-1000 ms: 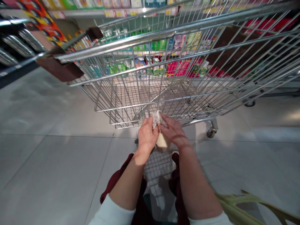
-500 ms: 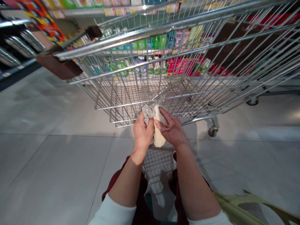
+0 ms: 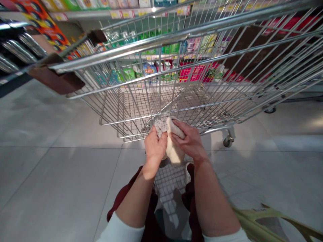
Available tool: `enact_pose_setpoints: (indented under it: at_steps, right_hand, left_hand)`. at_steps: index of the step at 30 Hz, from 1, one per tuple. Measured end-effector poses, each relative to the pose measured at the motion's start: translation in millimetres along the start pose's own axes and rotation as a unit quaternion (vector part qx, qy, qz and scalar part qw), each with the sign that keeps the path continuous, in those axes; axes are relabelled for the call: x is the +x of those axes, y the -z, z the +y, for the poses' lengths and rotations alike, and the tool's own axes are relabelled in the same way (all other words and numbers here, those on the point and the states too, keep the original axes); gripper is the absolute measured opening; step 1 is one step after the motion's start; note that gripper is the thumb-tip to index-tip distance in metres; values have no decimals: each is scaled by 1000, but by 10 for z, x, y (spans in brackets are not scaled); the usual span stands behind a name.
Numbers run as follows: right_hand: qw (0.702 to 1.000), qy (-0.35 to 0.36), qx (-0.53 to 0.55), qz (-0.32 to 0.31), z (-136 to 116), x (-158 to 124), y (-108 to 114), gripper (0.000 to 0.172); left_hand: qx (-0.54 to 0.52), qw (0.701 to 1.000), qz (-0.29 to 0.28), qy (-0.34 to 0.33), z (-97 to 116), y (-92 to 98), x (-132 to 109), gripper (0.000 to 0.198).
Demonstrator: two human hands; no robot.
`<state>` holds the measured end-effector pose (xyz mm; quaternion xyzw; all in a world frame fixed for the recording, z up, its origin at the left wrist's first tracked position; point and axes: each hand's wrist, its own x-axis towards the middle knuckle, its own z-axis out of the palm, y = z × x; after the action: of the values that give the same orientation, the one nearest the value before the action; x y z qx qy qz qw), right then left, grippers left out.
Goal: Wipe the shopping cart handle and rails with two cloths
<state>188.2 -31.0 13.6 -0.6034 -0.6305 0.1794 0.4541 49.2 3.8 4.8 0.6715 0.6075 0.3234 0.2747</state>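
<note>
In the middle of the head view my two hands are close together, in front of the lower side of a wire shopping cart (image 3: 111,126). My left hand (image 3: 154,148) is closed on a crumpled, light grey speckled cloth (image 3: 160,125) that sticks out above the thumb. My right hand (image 3: 190,143) has its fingers bent round a cream, soft-looking cloth (image 3: 175,153), which hangs below the fingers. The two cloths lie side by side; I cannot tell whether they are one piece. My palms are hidden.
Behind the cart, a store shelf (image 3: 101,14) holds several rows of bottles and packs. A caster wheel (image 3: 228,141) rests on the tiled floor at right. A yellow-green chair-like frame (image 3: 271,215) stands at the lower right. Dark shelving (image 3: 15,77) is at the left.
Both hands have shifted slightly down and to the right with the cloths. The right hand has turned a little, and more of the cream cloth shows. The camera view has shifted slightly.
</note>
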Motion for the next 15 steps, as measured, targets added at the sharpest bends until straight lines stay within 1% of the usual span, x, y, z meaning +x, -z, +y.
enact_pose_setpoints:
  at_steps: [2,4,5,7,9,10,11,13,15]
  right_hand:
    - [1000,-6,9,-19,-7,17,39,44]
    - [1000,-16,7,-25,-20,22,65,44]
    - [1000,-19,3,-22,-30,21,72,44]
    - [1000,-8,-6,-12,-53,14,75,45]
    - [1000,18,-16,-6,-79,6,62,46]
    - [999,29,-18,-5,-92,2,50,47]
    - [999,36,-20,-3,-104,-1,35,47]
    - [999,36,-21,7,-127,-7,-1,46]
    - [999,22,-26,21,-146,-13,-41,46]
  left_hand:
    - [1,1000,-1,-9,-5,0,-32,25]
    - [-13,999,27,-19,10,11,-73,23]
    - [-26,998,60,-27,24,23,-95,23]
    - [-53,984,162,-50,58,59,-127,23]
    - [-63,957,272,-77,81,106,-130,23]
    - [-61,944,313,-85,84,129,-119,22]
    - [-58,934,341,-88,84,149,-100,20]
    - [-61,925,364,-89,80,179,-51,17]
    - [-66,925,363,-91,91,192,-5,14]
